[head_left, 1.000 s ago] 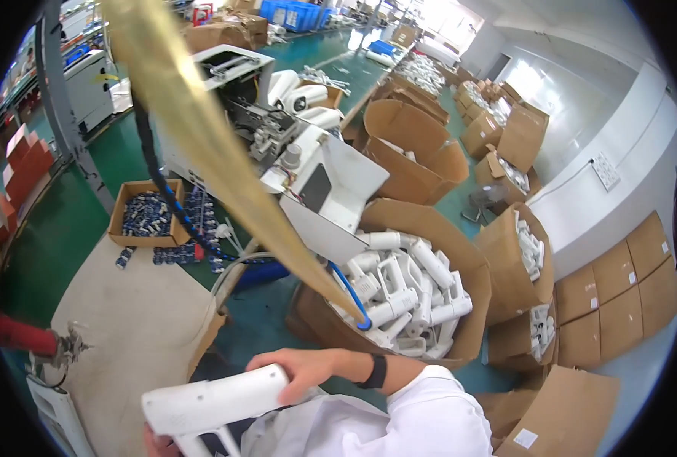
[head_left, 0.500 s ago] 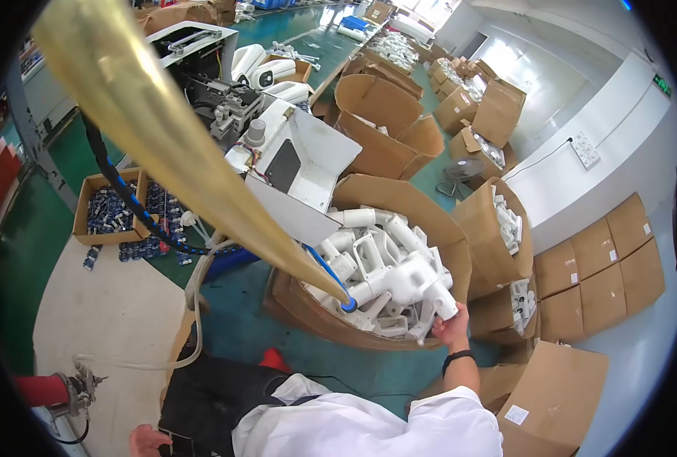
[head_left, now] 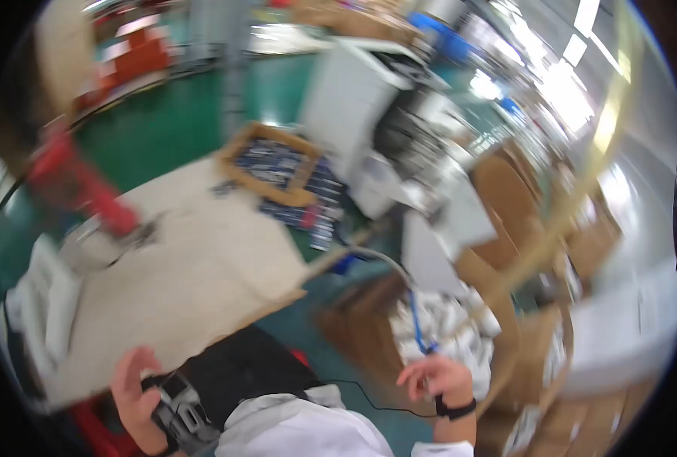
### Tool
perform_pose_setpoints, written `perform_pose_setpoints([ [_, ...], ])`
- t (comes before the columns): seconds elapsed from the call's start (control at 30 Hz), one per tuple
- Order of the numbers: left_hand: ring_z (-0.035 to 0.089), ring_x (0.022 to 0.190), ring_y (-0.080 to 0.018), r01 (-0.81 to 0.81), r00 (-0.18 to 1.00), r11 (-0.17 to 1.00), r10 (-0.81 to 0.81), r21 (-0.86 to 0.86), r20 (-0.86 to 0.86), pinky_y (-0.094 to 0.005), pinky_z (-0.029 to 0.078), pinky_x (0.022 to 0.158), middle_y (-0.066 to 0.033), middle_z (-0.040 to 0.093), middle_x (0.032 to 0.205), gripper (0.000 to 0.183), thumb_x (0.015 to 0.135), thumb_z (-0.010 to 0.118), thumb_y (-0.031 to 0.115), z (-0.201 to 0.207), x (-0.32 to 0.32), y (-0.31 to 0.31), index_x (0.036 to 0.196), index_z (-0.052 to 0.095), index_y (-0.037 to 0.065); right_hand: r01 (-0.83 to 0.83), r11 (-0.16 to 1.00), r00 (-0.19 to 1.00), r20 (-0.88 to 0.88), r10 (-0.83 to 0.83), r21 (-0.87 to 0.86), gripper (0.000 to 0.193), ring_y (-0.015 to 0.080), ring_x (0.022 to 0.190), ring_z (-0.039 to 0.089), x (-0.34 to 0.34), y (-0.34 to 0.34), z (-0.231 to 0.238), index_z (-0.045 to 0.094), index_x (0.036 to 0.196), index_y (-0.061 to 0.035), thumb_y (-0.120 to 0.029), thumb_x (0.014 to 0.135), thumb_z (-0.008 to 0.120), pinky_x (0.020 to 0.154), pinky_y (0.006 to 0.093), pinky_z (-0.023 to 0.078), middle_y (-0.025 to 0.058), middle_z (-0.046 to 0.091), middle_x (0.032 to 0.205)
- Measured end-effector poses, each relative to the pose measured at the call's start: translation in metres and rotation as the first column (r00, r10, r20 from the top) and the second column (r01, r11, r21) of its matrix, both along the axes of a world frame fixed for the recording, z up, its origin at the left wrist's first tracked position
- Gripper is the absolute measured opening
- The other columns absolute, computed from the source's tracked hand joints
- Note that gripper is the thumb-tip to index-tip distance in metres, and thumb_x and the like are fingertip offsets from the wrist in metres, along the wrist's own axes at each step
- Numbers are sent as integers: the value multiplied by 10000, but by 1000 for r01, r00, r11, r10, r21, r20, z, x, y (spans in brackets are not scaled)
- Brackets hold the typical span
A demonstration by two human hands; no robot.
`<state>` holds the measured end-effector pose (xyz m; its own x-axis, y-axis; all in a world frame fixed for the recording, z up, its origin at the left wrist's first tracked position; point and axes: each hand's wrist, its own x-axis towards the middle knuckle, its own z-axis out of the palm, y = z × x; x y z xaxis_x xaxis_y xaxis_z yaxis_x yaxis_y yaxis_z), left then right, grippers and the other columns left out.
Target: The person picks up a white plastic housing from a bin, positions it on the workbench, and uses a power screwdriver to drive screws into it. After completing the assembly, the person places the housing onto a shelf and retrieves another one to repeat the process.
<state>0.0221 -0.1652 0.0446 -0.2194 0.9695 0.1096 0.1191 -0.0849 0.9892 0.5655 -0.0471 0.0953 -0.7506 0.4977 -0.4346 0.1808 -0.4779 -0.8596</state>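
Observation:
My left hand (head_left: 134, 392) is raised beside the front edge of the pale worktable, its thumb and fingers apart and nothing in it. Next to it, over my dark-clothed lap, is a grey device (head_left: 185, 413) with dark straps, partly blurred. My right hand (head_left: 437, 377), with a black band at the wrist, hovers by the near side of a cardboard box of white plastic parts (head_left: 449, 327). Its fingers are spread and slightly curled, and no part shows in them. A blue-tipped hose end (head_left: 428, 348) hangs just beyond these fingers.
The pale worktable (head_left: 201, 251) carries a red-handled tool (head_left: 98, 186) and a white moulded piece (head_left: 45, 305). Behind stand a shallow carton of small dark-blue parts (head_left: 274, 161) and a white machine (head_left: 350, 99). A gold tube (head_left: 574, 206) arcs across the right; more cartons stand there.
The view has swung left, bringing more of the worktable in. My right hand has come away from the white part it was touching; my left hand shows more fully, raised.

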Motion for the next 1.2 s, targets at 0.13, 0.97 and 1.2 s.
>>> perform_pose_setpoints([
  [0.13,572,1045,-220,-318,920,948,314,22,-236,-352,463,873,-129,580,1211,632,726,736,108,28,-27,0,1295,488,-8,-454,835,879,5,477,310,614,171,844,639,-130,51,61,537,1249,20,-229,741,776,702,269,492,97,672,1051],
  [0.97,521,1132,-344,-193,49,970,161,148,-986,-485,379,978,-164,563,1164,906,595,809,508,47,-29,83,1319,496,63,730,452,681,-609,-407,513,148,87,473,508,-397,106,108,598,951,4,-30,826,670,422,203,359,33,566,617],
  [1.2,579,1059,-312,-194,269,860,-416,-472,-868,-460,423,921,-139,625,1067,789,559,776,617,33,-34,166,1082,614,49,737,460,660,-674,-332,495,113,94,456,507,-405,117,96,598,913,-1,-77,868,670,417,222,370,21,554,587],
])
